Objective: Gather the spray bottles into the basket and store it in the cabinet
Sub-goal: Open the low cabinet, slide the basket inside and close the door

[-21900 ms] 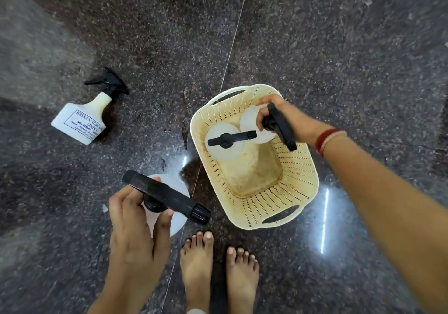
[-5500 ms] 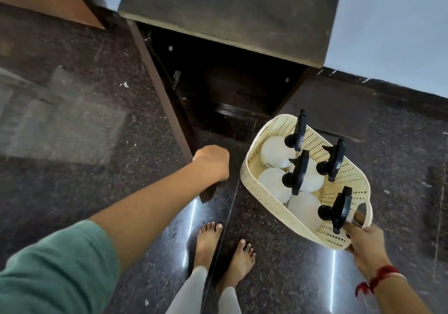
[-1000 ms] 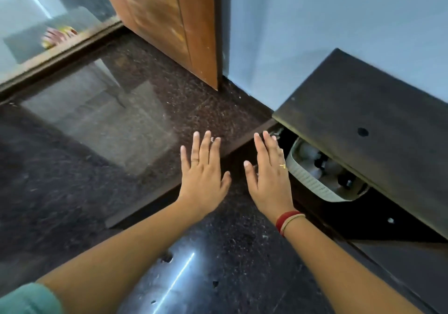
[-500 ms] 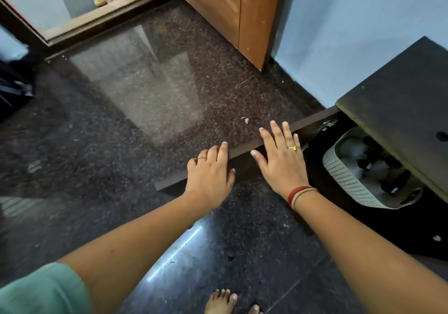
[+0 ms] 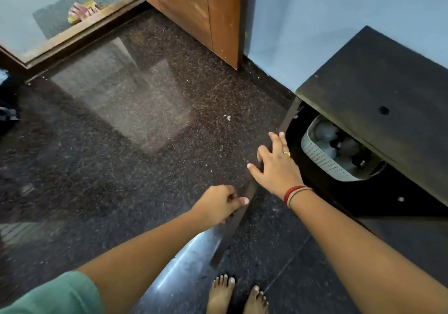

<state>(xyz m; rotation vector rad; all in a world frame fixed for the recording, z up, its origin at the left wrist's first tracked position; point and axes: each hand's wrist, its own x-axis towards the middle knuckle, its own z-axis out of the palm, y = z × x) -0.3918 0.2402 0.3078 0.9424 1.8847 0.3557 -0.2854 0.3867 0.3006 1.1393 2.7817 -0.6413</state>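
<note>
The cream perforated basket (image 5: 322, 161) sits inside the low dark cabinet (image 5: 378, 90), under its top board, with several white spray bottles (image 5: 326, 130) with black trigger heads in it. The cabinet's dark door (image 5: 230, 231) stands part way open, seen edge-on, running from the cabinet's left corner toward my feet. My left hand (image 5: 218, 204) is curled over the door's top edge. My right hand (image 5: 276, 165), with a ring and a red wrist thread, lies spread against the same edge nearer the hinge, holding nothing.
Dark speckled granite floor (image 5: 145, 156) stretches to the left. An orange-brown wooden door (image 5: 206, 15) stands by the pale blue wall behind. A glass panel in a wooden frame (image 5: 80, 39) is at the far left. My bare feet (image 5: 237, 296) stand just below the cabinet door's end.
The cabinet door has swung from lying across in front of me toward the cabinet. My left hand's fingers have curled over its edge; my right hand slid along toward the hinge.
</note>
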